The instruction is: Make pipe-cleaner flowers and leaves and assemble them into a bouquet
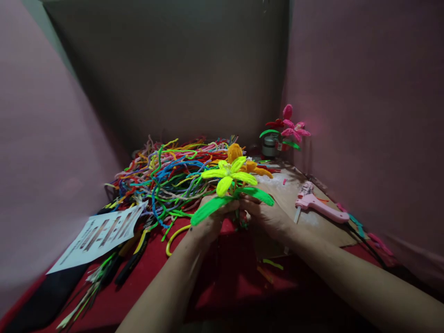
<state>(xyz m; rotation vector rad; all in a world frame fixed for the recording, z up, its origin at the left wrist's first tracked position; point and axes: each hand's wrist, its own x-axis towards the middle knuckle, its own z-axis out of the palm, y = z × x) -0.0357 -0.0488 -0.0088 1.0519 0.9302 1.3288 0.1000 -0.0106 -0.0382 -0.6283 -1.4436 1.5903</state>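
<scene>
Both my hands meet around the stem of a pipe-cleaner flower (228,172) in front of me. It has bright yellow petals, an orange bud (235,153) and orange petals behind, and two long green leaves (212,210) spreading left and right. My left hand (212,217) is closed on the stem just below the petals, partly covered by the left leaf. From the other side, my right hand (258,213) has its fingers closed at the stem under the right leaf. The exact finger contact is hidden.
A heap of coloured pipe cleaners (180,171) lies behind. Right, a pink glue gun (321,206) rests on a cardboard sheet (284,194); a pink flower (294,129) stands behind. Left are a printed sheet (100,236), black-and-yellow pliers (137,252) and loose stems (92,289) on red cloth (156,273).
</scene>
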